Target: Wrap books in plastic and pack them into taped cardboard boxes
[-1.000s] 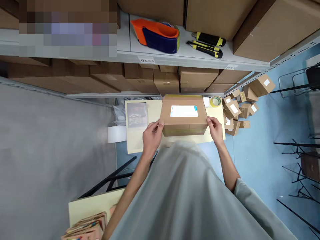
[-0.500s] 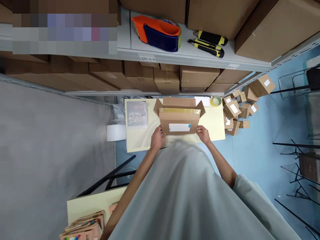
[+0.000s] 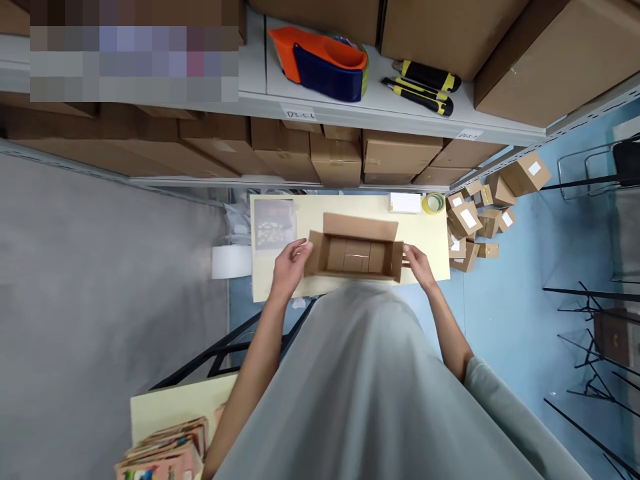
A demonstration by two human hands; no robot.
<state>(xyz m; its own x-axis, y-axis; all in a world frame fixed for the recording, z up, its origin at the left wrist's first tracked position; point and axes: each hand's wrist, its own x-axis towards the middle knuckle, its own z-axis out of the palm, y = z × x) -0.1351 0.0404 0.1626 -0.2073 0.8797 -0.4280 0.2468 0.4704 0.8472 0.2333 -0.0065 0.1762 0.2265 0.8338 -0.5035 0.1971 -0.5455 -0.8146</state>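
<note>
An open cardboard box (image 3: pixel 357 268) stands on the pale yellow table in front of me, its hollow inside and bottom seam facing up. Its far flap (image 3: pixel 360 225) is raised, and the side flaps lean outward. My left hand (image 3: pixel 290 268) has bent fingers closed at the upper edge of the left flap (image 3: pixel 315 257). On the other side, my right hand (image 3: pixel 419 265) has its thumb and fingers at the edge of the right flap (image 3: pixel 397 261). The box's near outer side is hidden from view.
On the table (image 3: pixel 345 203) are a clear plastic bag (image 3: pixel 274 223), a white box (image 3: pixel 405 202) and a tape roll (image 3: pixel 433 203). Above, a shelf holds a tape dispenser (image 3: pixel 320 63) and box cutters (image 3: pixel 425 85). Labelled parcels (image 3: pixel 467 217) are piled at the right.
The box has tipped from showing its labelled side to showing its inside. Both my hands have moved apart, from its lower corners up to the side flaps.
</note>
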